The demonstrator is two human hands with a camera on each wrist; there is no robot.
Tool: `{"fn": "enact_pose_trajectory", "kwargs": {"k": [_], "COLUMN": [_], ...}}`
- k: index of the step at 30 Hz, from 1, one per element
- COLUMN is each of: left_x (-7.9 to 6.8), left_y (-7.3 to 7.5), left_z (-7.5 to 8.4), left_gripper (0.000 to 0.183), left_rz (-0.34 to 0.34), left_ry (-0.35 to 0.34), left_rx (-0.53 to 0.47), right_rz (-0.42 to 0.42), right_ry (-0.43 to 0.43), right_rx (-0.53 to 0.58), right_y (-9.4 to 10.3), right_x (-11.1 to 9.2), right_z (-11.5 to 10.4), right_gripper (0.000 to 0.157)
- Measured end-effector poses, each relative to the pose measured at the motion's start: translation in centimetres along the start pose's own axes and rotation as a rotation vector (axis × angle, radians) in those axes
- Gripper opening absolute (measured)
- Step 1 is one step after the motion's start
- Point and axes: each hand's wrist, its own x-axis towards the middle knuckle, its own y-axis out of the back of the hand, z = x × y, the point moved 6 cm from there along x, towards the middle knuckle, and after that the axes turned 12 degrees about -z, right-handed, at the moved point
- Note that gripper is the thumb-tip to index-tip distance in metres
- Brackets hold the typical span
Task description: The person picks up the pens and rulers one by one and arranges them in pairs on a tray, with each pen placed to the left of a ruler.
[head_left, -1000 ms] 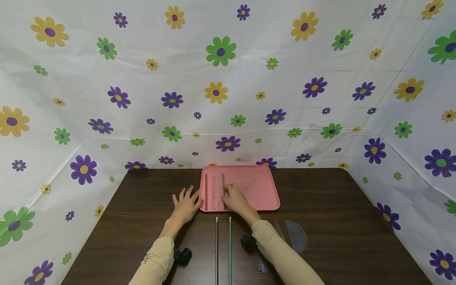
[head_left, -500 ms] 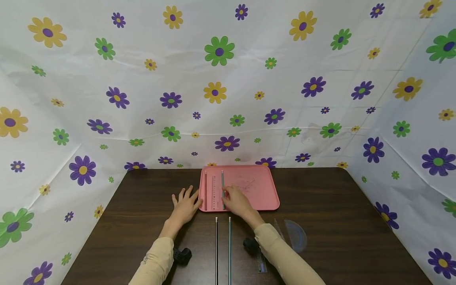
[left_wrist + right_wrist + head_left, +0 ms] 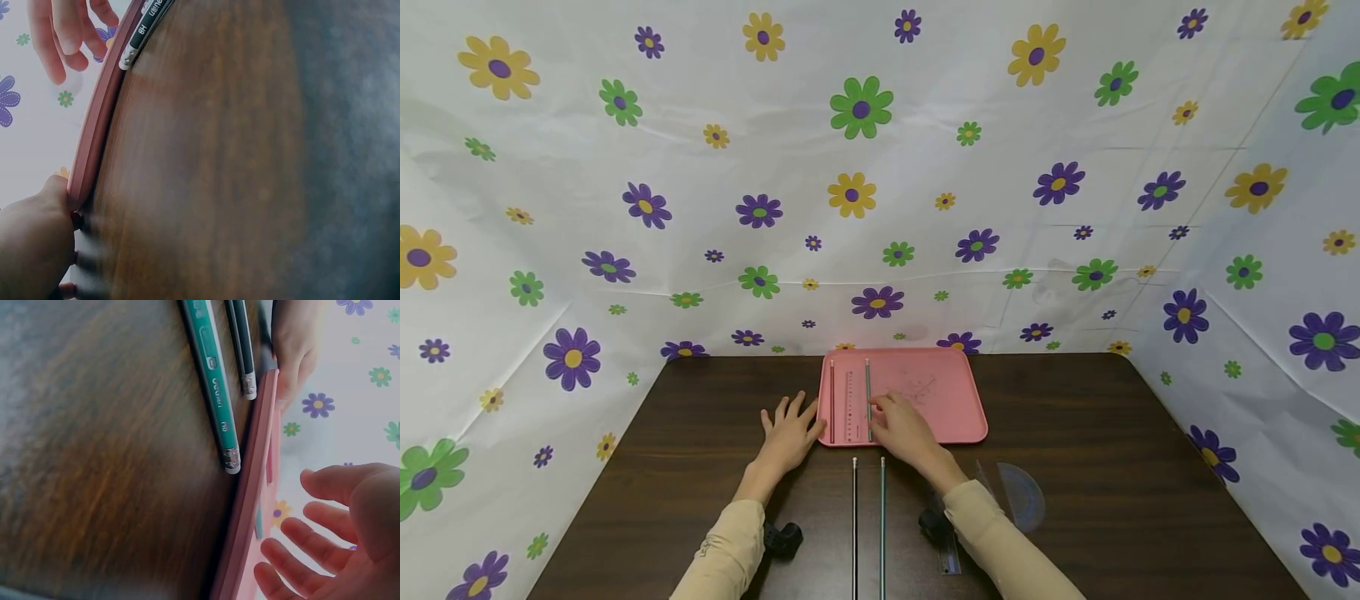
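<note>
A pink tray (image 3: 955, 408) lies at the back of the table. In it are a dark red pencil (image 3: 832, 400), a pinkish see-through ruler (image 3: 850, 400) and a green pencil (image 3: 868, 379), side by side and lengthwise. My left hand (image 3: 787, 437) spreads its fingers at the tray's left edge, the thumb touching the front corner. Over the tray, my right hand (image 3: 904, 429) has its fingertips right beside the green pencil. In the right wrist view the right hand's fingers (image 3: 319, 547) are apart and loosely bent, with nothing between them.
Before the tray lie a black pencil (image 3: 854, 525) and a second green pencil (image 3: 882, 525), eraser ends toward it. Right of them are a clear ruler (image 3: 950, 557), a clear protractor (image 3: 1022, 497) and a thin clear piece (image 3: 984, 477). Flowered cloth (image 3: 880, 167) hangs behind the table.
My right hand and forearm have shifted slightly right, the fingers easing off the green pencil in the tray. The left hand stays at the tray's edge.
</note>
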Motion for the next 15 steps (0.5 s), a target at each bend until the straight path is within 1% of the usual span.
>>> {"fn": "enact_pose_trajectory", "kwargs": {"k": [6, 9, 12, 15], "left_x": [-0.1, -0.1, 0.0, 0.0], "left_y": [0.1, 0.1, 0.0, 0.0], "left_z": [0.0, 0.1, 0.1, 0.1], "left_gripper": [0.058, 0.058, 0.059, 0.059], "left_rz": [-0.007, -0.003, -0.005, 0.000], "left_ry": [0.001, -0.002, -0.003, -0.005], "left_rx": [0.002, 0.001, -0.001, -0.003], "right_rz": [-0.008, -0.018, -0.019, -0.028], "right_ry": [0.065, 0.077, 0.070, 0.040], "right_rx": [-0.041, -0.047, -0.044, -0.036], "right_y": [0.2, 0.2, 0.4, 0.5], "right_x": [-0.9, -1.4, -2.0, -2.7], "right_z": [0.2, 0.4, 0.5, 0.6], "right_gripper": [0.055, 0.061, 0.065, 0.067]}}
